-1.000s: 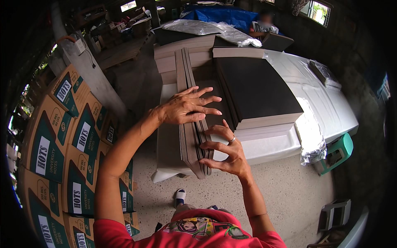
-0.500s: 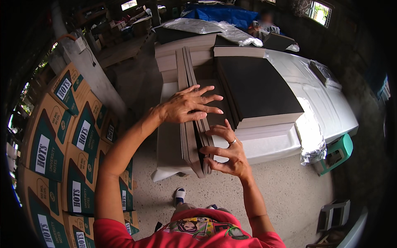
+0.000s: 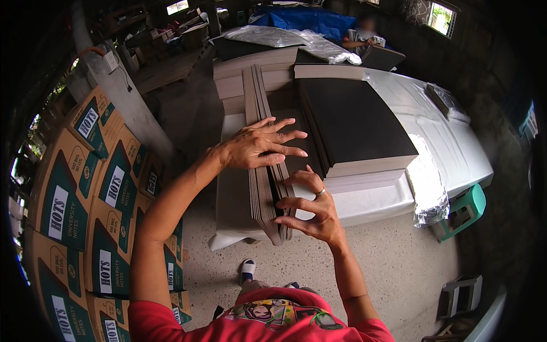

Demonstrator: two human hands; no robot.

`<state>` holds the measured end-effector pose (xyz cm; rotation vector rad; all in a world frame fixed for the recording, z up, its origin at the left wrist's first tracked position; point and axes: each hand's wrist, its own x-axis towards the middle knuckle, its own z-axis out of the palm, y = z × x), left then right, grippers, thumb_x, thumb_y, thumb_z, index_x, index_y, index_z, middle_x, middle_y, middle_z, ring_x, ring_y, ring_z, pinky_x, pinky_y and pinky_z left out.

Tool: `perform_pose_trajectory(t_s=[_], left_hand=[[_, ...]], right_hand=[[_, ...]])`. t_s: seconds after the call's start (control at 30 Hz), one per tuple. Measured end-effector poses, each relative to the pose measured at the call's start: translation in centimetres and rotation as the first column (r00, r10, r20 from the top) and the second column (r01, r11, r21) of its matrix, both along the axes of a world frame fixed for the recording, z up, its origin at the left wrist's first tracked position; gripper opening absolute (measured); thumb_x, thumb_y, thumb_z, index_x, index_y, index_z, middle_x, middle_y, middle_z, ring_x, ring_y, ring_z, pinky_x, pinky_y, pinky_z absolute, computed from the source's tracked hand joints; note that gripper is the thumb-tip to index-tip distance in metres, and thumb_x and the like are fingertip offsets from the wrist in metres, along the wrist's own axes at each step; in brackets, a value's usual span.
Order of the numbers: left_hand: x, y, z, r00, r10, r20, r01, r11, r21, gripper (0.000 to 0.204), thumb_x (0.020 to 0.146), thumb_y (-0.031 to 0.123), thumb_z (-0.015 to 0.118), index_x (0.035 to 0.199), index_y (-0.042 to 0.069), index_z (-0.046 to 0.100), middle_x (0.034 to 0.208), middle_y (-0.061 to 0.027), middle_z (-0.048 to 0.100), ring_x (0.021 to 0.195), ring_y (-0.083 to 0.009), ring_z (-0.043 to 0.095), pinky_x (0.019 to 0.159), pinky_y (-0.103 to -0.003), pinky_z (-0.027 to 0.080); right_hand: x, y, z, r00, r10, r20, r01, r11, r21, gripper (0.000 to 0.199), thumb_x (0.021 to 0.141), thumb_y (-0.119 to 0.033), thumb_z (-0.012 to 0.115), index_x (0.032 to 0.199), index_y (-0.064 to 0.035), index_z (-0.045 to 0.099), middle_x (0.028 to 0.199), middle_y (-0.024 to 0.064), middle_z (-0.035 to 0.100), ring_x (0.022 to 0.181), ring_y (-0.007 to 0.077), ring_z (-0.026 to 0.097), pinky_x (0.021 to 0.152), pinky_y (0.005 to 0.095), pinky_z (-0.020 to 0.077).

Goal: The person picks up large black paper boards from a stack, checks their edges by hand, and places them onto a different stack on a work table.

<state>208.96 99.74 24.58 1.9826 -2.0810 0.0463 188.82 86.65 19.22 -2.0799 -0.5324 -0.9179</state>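
A long bundle of thin grey-brown boards (image 3: 261,196) stands on edge in front of me, with dark gaps between some of them. My left hand (image 3: 259,146) lies across the top of the bundle, its fingers spread toward the right. Nearer to me, my right hand (image 3: 313,206) is at the bundle's right side. Its fingers are bent and apart, with the thumb and fingertips touching the board edges beside a dark gap. Neither hand has anything visibly gripped. Just right of the bundle lies a thick stack of black-topped sheets (image 3: 356,119).
Printed cartons (image 3: 114,228) are piled at my left beside a concrete post (image 3: 122,91). Silvery sheeting covers the table (image 3: 456,148). A green stool (image 3: 467,211) stands at its right. More stacked boards (image 3: 256,65) lie behind, and another person (image 3: 364,40) handles a dark board at the back.
My right hand's fingers have drawn in and shifted slightly left along the board edges. My left hand has stayed put. The person at the back has moved a dark board.
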Motion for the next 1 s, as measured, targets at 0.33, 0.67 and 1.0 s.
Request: perform_pose_trajectory(t_s=[0.33,0.67,1.0], left_hand=[[0.22,-0.14,-0.20,1.000,-0.009,0.013,0.009,1.000,-0.013,0.038,0.094,0.046,0.042,0.129,0.039,0.054,0.151,0.0046,0.033,0.143,-0.0282,0.018,0.114,-0.058,0.010],[0.25,-0.29,-0.27,0.999,-0.022,0.042,0.024,0.999,-0.046,0.037,0.095,0.050,0.040,0.128,0.040,0.054,0.150,0.0079,0.033,0.142,-0.0274,0.021,0.113,-0.058,0.015],[0.16,-0.26,-0.20,1.000,-0.013,0.021,0.014,0.999,-0.031,0.037,0.094,0.050,0.040,0.128,0.041,0.054,0.150,0.0077,0.033,0.142,-0.0276,0.020,0.114,-0.058,0.014]], right_hand=[[-0.10,-0.13,-0.71,0.999,0.030,0.022,-0.031,1.000,0.002,0.028,0.064,-0.022,0.082,0.090,-0.0192,0.072,0.113,0.0073,0.057,0.116,0.0293,0.052,0.108,0.0548,0.0313],[0.15,-0.04,-0.48,0.999,-0.004,0.049,0.004,1.000,-0.015,0.038,0.059,-0.040,0.083,0.089,-0.0203,0.071,0.110,0.0061,0.056,0.113,0.0293,0.054,0.106,0.0561,0.0328],[-0.02,0.25,-0.41,1.000,-0.011,0.015,0.011,1.000,0.020,0.032,0.062,-0.031,0.084,0.088,-0.0187,0.070,0.112,0.0056,0.055,0.114,0.0287,0.053,0.107,0.0560,0.0321]])
